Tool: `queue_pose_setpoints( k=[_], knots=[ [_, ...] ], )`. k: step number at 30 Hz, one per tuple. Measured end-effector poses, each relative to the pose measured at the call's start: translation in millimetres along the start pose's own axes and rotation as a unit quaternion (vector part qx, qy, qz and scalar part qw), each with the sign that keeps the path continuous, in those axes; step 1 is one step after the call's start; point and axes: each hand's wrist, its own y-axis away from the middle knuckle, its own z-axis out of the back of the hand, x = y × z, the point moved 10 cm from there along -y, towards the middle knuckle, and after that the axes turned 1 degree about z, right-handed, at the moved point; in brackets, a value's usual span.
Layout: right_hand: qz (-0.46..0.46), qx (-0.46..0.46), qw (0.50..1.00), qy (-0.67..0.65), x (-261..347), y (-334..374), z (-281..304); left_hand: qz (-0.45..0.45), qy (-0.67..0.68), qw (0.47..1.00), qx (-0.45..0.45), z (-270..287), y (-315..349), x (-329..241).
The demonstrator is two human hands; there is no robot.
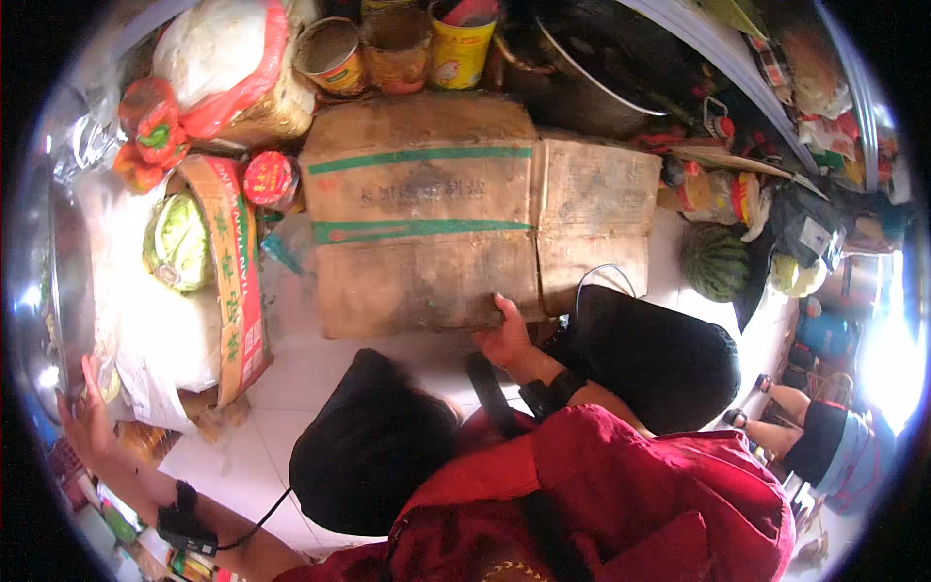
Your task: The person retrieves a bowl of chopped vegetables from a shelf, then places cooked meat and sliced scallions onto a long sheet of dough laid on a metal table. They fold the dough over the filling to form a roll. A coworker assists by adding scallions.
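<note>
A flattened brown cardboard box with green stripes lies in front of my knees. My right hand is closed on its near edge, the thumb on top and the other fingers hidden beneath. My left arm reaches far out to the left. There my left hand is open, its fingers stretched out beside a shiny metal edge. Whether it touches that edge I cannot tell. Nothing shows in this hand. Close to it stands an open carton with a white liner and a green cabbage inside.
Several tins, among them a yellow tin, and a large dark pot line the far side. Red peppers and a white sack sit at far left. A watermelon lies right, with another person beyond.
</note>
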Motion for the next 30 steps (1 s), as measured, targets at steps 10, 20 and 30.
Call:
queue_pose_setpoints(
  k=[10, 20, 30],
  knots=[
    [0.372, -0.056, 0.916, 0.137, 158, 178, -120, -0.005, 0.000, 1.000, 0.009, 14, -10, -11],
    [0.271, 0.047, 0.929, 0.246, 231, 264, -255, -0.055, -0.120, 0.988, 0.077, -1, -15, -13],
    [0.313, 0.114, 0.840, 0.428, 286, 188, -363, -0.197, -0.184, 0.963, 0.027, -9, 22, -4]
  ],
)
